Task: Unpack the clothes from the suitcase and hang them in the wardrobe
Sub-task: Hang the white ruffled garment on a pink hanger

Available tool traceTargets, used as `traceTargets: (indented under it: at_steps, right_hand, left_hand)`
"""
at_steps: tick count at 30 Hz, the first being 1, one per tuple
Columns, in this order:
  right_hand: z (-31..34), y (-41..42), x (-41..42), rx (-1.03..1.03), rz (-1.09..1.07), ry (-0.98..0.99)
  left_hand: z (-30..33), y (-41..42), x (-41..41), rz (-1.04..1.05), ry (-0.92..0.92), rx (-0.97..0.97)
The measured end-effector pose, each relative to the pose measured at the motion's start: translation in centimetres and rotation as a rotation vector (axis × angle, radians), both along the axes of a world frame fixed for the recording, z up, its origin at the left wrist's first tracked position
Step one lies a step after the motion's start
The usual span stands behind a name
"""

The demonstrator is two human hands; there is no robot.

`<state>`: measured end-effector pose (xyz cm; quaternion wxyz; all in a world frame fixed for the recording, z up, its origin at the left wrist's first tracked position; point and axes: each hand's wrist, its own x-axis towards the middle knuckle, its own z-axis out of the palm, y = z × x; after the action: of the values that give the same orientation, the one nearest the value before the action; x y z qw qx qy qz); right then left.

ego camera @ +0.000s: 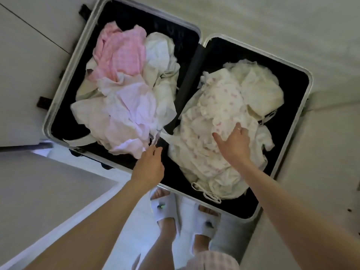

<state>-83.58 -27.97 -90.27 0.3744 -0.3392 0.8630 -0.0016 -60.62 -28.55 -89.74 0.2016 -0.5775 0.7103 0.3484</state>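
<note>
We look down on an open suitcase (58, 90) lying flat on the floor, its long axis running diagonally from our feet up to the left, both black-lined halves heaped with crumpled pink and white clothes (124, 90). Our right hand (233, 145) rests with spread fingers on a cream pink-dotted garment (220, 106) in the right half, while our left hand (151, 164) pinches the edge of a pale pink garment (128, 121) in the left half.

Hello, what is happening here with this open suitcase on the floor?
A person in white slippers stands over an open suitcase that lies flat on the floor, both halves full of crumpled clothes. The right hand rests on a cream garment with small pink print in the right half. The left hand reaches to the edge of the pale pink pile in the left half. Nothing is lifted out yet.
</note>
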Motion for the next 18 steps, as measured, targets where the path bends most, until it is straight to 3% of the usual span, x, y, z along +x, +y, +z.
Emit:
traceTargets:
  at_steps: [3, 7, 9, 14, 18]
  right_hand:
    - [-4.7, -1.0, 0.6, 0.094, -0.055, 0.042]
    - [-9.0, -1.7, 0.7, 0.085, 0.035, 0.173]
    - [-9.7, -1.6, 1.2, 0.027, 0.040, 0.093]
    - [-5.8, -0.8, 3.5, -0.065, -0.047, -0.196]
    - [0.6, -0.6, 3.6, -0.132, -0.189, -0.256]
  left_hand:
    - [-5.2, 0.7, 1.4, -0.053, -0.047, 0.011]
    - [-9.5, 1.2, 2.4, -0.073, -0.042, 0.057]
    - [-10.1, 1.3, 2.5, -0.027, -0.019, 0.127]
    - [-7.2, 0.7, 2.2, 0.096, 0.053, 0.222]
    - [-0.7, 0.4, 0.9, 0.111, 0.090, 0.216]
